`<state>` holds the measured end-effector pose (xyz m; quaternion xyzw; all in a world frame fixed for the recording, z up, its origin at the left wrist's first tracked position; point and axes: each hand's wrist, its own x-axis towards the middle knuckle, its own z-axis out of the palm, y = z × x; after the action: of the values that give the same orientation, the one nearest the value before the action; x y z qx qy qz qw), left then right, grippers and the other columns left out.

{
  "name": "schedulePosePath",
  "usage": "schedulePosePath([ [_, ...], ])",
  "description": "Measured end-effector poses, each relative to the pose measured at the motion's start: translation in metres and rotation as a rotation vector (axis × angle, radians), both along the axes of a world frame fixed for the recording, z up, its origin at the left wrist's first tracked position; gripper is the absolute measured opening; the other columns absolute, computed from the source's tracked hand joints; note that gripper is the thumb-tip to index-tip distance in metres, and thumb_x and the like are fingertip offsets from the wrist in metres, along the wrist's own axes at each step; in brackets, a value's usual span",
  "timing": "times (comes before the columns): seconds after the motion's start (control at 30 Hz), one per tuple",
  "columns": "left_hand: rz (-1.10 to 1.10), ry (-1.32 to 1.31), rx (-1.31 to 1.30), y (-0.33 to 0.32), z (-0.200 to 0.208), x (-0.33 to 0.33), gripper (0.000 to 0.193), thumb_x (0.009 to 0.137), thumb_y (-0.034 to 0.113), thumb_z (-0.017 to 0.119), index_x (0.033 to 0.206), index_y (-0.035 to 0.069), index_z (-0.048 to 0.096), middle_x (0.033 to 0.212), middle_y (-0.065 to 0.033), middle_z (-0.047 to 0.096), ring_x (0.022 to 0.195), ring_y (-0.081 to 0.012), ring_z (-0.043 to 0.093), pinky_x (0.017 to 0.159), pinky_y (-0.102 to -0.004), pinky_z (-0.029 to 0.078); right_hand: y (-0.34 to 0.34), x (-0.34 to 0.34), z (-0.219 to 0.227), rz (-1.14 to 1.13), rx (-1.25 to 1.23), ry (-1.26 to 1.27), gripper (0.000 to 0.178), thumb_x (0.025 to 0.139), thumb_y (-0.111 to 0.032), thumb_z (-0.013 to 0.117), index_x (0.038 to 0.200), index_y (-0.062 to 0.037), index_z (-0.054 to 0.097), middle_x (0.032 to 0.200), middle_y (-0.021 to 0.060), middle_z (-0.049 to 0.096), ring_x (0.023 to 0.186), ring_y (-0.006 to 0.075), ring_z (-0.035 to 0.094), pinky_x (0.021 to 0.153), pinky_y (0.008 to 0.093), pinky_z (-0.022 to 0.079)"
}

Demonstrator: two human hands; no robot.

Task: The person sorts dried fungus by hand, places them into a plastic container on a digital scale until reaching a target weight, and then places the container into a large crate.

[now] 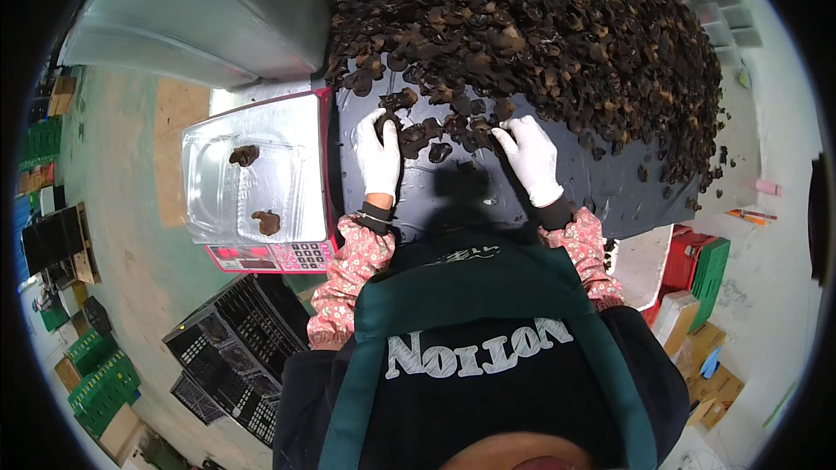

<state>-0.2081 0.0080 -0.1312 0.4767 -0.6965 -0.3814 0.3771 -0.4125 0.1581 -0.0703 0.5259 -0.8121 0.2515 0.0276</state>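
Observation:
Dark brown, wrinkled pieces that look like wood ear mushroom lie on a grey table surface (pixel 610 200). My left hand (pixel 376 157), in a white glove, has thumb and forefinger curled on a dark mushroom piece at the left of a small loose group. At that group's right side, my white-gloved right hand (pixel 530 159) has its fingertips drawn together at another piece, partly hidden by them. Between both hands several loose mushroom pieces (pixel 422 135) are scattered. To the left, a clear plastic tray (pixel 205 196) rests on a red-edged weighing scale (pixel 305 257), with two mushroom pieces (pixel 266 223) on it.
A large heap of mushroom pieces (pixel 522 26) covers the table's far side. Tall stacked clear plastic trays (pixel 200 17) stand at the far left, beyond the scale. Black crates (pixel 235 348) sit on the floor at lower left. A white box (pixel 649 265) and green crate (pixel 711 274) are at right.

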Motion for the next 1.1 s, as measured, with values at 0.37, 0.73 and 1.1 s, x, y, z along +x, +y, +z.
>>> schedulePosePath([
  [0.37, 0.117, 0.28, 0.07, 0.014, 0.003, -0.011, 0.06, 0.085, 0.01, 0.068, 0.139, 0.0, 0.044, 0.12, -0.0204, 0.046, 0.11, -0.0328, 0.048, 0.102, -0.0418, 0.039, -0.173, 0.043, 0.029, 0.574, -0.037, 0.112, 0.037, 0.084, -0.027, 0.069, 0.117, -0.0106, 0.066, 0.122, 0.0056, 0.061, 0.114, 0.0256, 0.056, 0.096, 0.0414, 0.045],
  [0.73, 0.263, 0.099, -0.09, -0.021, -0.005, -0.017, 0.058, 0.086, 0.003, 0.054, 0.142, -0.004, 0.041, 0.145, -0.0222, 0.042, 0.134, -0.0368, 0.041, 0.113, -0.0421, 0.034, -0.276, 0.058, 0.004, 0.789, 0.345, 0.255, 0.035, 0.08, -0.041, 0.073, 0.11, -0.0215, 0.071, 0.121, 0.0064, 0.059, 0.124, 0.0331, 0.049, 0.095, 0.0569, 0.047],
  [1.1, -0.074, 0.176, -0.045, -0.016, -0.006, -0.006, 0.056, 0.077, -0.008, 0.048, 0.132, 0.003, 0.057, 0.133, -0.0159, 0.056, 0.129, -0.0314, 0.049, 0.112, -0.0378, 0.036, -0.118, 0.036, 0.034, 0.806, 0.297, 0.049, 0.04, 0.08, -0.018, 0.069, 0.12, -0.0201, 0.067, 0.142, 0.0133, 0.049, 0.13, 0.0367, 0.046, 0.095, 0.0501, 0.049],
])
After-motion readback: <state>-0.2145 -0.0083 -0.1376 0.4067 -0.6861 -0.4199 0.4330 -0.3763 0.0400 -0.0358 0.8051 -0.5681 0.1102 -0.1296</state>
